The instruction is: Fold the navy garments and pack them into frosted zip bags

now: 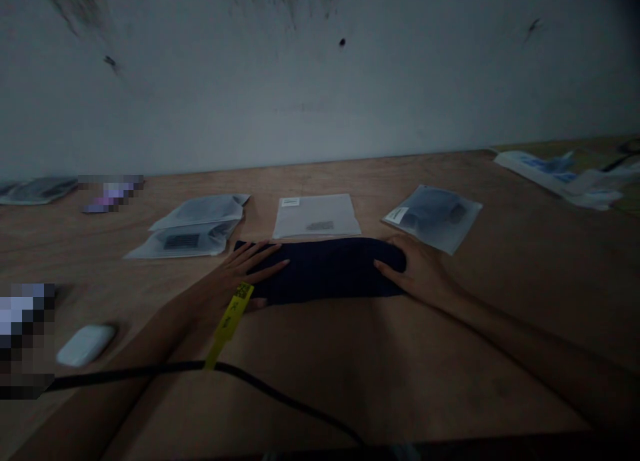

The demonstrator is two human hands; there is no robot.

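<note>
A dark blue folded cloth (325, 269) lies flat and lengthwise on the wooden table (310, 354). On its left end rests my left hand (245, 274), fingers spread across the fabric. My right hand (413, 271) is at the right end, with the thumb on top and the other fingers curved round the far edge. Just behind the cloth lies a flat frosted bag (317, 214) with a small white label.
Two overlapping frosted bags (200, 224) lie at the left, and a filled bag (435, 217) at the right. White plastic packaging (560, 174) is at the far right. A white case (86, 345) sits front left. A black cable (280, 395) with a yellow tag (229, 324) crosses the foreground.
</note>
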